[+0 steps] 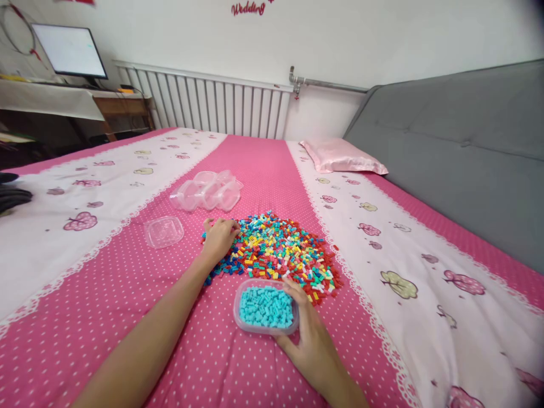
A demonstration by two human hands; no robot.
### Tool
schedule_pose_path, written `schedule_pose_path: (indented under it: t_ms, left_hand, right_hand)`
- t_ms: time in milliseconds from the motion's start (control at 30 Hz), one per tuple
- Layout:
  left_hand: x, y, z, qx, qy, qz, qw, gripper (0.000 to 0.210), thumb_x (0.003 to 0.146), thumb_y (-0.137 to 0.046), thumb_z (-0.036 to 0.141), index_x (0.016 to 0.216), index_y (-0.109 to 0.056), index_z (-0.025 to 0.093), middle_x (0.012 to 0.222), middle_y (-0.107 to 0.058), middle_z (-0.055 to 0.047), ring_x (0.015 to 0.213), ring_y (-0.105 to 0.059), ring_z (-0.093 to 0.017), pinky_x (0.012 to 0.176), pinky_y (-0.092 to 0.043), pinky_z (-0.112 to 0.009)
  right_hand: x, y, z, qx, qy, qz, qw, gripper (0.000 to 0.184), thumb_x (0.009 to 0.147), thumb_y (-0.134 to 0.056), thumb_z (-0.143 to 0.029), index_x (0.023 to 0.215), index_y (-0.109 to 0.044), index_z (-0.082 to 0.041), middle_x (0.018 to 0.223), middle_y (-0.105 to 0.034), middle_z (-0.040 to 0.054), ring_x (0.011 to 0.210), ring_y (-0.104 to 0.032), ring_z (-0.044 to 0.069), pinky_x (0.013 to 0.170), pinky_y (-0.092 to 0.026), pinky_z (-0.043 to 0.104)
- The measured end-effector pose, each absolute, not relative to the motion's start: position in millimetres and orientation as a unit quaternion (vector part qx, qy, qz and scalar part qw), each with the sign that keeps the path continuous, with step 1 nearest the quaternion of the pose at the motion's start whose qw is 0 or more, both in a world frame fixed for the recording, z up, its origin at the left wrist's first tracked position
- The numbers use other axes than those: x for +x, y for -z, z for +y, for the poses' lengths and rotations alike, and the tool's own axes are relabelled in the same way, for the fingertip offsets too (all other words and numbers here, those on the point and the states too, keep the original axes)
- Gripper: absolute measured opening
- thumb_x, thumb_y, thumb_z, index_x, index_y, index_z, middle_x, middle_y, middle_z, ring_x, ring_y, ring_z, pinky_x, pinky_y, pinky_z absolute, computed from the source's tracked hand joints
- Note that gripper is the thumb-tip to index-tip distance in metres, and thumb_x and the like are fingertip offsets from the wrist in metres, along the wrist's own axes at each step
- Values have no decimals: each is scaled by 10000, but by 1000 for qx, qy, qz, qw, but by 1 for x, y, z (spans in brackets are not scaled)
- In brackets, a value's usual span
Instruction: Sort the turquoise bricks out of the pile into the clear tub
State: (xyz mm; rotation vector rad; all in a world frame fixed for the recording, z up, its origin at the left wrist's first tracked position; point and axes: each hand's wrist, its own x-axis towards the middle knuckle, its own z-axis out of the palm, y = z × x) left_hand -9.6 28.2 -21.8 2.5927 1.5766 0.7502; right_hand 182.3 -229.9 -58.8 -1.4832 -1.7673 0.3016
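A heap of small mixed-colour toy building bricks (284, 246) lies spread on the pink bedspread. My left hand (221, 237) is at the heap's left edge, palm down with its fingers curled in; what they hold, if anything, is hidden. In front of the heap sits a clear plastic container (241, 324), filled with turquoise bricks (266, 306). My right hand (304, 317) grips its right side, fingers over the far rim and thumb at the near corner. To the left of my left hand, a clear plastic lid (164, 232) lies flat.
Several more clear plastic containers (208, 191) are grouped beyond the lid. A pink pillow (342, 156) rests by the grey headboard (450, 141). A white radiator (208, 102) lines the wall, and a monitor (70, 50) stands on a desk at left. Something black (12, 195) shows at the left edge.
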Motion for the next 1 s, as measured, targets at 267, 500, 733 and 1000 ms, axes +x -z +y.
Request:
schedule_pose_path:
  t_ms: [267,500,733,1000]
  left_hand:
    - [-18,20,28,810,-290,510,27,92,903,-628,244,945,-709,248,985,-784,-34,1019,-665,-260,1096,-270,-522]
    - [-22,17,24,806,-300,509,43,193,868,-667,283,1046,-735,254,982,-784,-45,1009,-673,-279,1052,-319,-513]
    - [-33,-3,9,852,-275,440,78,242,958,-584,387,1024,-781,264,1003,-783,-68,985,-663,-279,1033,-337,-507]
    - [-12,-38,-45,951,-115,67,281,249,1019,-546,342,1137,-764,323,1019,-726,-46,946,-621,-187,894,-431,-321]
  right_hand:
    - [182,58,-230,-585,-133,-696,396,659,905,-668,-274,1480,-345,-255,1555,-452,149,1443,-449,302,1144,-454,493]
    - [183,58,-230,-585,-139,-696,392,654,918,-650,-284,1486,-328,-262,1552,-455,145,1441,-451,292,1144,-451,499]
    - [182,59,-230,-585,-135,-693,399,664,900,-677,-289,1480,-354,-255,1557,-454,143,1441,-452,304,1139,-459,488]
    - [183,56,-229,-582,-133,-696,400,669,903,-674,-296,1486,-349,-261,1548,-463,134,1442,-447,309,1134,-458,494]
